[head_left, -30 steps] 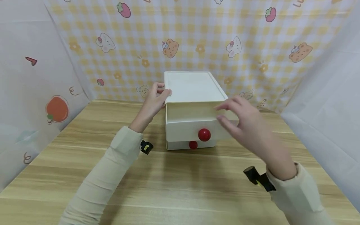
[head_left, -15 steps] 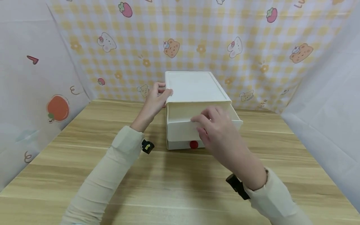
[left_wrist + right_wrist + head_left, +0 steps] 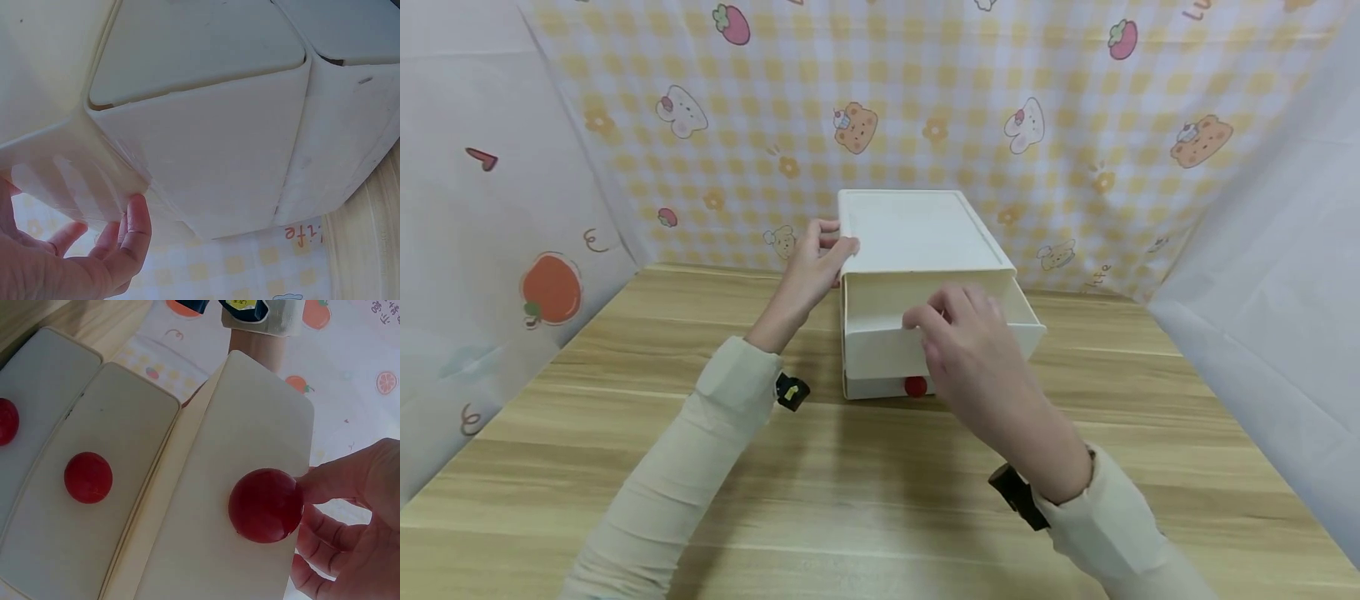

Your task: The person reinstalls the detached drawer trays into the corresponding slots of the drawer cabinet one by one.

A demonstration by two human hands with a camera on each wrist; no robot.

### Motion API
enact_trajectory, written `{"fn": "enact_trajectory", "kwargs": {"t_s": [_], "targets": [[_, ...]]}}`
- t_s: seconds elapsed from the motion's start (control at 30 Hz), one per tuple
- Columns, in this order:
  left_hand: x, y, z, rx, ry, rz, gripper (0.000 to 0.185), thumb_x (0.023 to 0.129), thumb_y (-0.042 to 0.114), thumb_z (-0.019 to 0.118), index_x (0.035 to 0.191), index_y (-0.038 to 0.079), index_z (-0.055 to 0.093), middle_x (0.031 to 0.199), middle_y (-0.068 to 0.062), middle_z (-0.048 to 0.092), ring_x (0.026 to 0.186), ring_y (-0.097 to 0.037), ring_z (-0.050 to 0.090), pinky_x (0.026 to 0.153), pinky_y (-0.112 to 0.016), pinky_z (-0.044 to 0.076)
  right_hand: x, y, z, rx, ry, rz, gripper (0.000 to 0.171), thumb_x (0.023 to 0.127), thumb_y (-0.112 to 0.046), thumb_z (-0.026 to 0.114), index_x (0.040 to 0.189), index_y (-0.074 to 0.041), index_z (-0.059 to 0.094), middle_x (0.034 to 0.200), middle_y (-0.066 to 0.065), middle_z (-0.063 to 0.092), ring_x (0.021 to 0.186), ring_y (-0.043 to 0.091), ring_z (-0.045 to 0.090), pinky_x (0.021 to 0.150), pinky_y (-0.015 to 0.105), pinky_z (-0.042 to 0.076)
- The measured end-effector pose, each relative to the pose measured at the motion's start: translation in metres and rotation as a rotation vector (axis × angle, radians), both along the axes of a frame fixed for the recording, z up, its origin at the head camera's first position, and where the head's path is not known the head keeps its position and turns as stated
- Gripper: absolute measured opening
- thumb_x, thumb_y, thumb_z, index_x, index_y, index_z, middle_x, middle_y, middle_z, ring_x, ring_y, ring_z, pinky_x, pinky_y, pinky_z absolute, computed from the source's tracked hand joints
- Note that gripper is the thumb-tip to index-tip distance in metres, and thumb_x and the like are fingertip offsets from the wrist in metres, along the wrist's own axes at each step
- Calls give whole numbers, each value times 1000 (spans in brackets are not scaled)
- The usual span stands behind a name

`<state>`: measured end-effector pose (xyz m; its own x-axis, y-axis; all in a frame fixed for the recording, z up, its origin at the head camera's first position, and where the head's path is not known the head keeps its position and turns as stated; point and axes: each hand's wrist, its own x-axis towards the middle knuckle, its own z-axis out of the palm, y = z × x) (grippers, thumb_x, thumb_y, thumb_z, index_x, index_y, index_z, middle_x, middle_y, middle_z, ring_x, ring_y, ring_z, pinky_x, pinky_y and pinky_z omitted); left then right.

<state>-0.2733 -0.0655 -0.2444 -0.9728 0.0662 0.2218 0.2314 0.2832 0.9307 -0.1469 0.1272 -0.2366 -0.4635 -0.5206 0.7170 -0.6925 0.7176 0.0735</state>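
A white plastic drawer cabinet (image 3: 921, 229) stands on the table, with its top drawer (image 3: 880, 354) pulled partway out. My left hand (image 3: 812, 262) grips the cabinet's upper left edge, thumb over the top and bent fingers against the side. At the top drawer's front, my right hand (image 3: 977, 367) holds the rim with its fingers hooked over it. In the right wrist view the thumb lies against the red round knob (image 3: 265, 505); the head view hides that knob behind the hand. A lower drawer's red knob (image 3: 916, 386) shows beneath. Inside the drawer, only bare pale walls show.
The wood-grain table (image 3: 850, 500) stretches around the cabinet. Behind it hangs a yellow checked cloth (image 3: 925, 100) with cartoon prints, and white cloth (image 3: 467, 275) lines the sides. Lower closed drawers bear red knobs (image 3: 88, 477) in the right wrist view.
My right hand has moved left from the drawer's right side onto its front rim and knob. The top drawer has shifted very slightly outward. My left hand stays put.
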Motion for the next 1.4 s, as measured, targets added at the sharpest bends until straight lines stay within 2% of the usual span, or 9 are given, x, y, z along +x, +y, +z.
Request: {"fn": "enact_trajectory", "kwargs": {"t_s": [0.43, 0.97, 1.4], "targets": [[3, 0, 3, 2, -15, -3, 55, 91, 34, 52, 137, 10, 35, 128, -13, 48, 97, -22, 53, 70, -25, 50, -9, -5, -1, -32, -25, -74, 27, 75, 12, 56, 93, -8, 64, 86, 11, 52, 78, 27, 46, 63, 33, 35], [2, -1, 1, 6, -10, -14, 54, 91, 35, 50, 137, 10, 35, 128, -13, 47, 107, -24, 53, 75, -29, 53, -35, -9, -2, -49, -14, -91, 28, 77, 12, 54, 92, -8, 64, 86, 11, 51, 74, 26, 44, 62, 34, 34], [1, 0, 0, 38, -15, -21, 51, 92, 33, 50, 135, 10, 36, 126, -15, 48, 102, -26, 56, 77, -33, 55, -50, -12, -2, -61, -27, -110, 26, 78, 10, 55, 95, -7, 63, 87, 11, 51, 76, 27, 43, 61, 33, 32]]}}
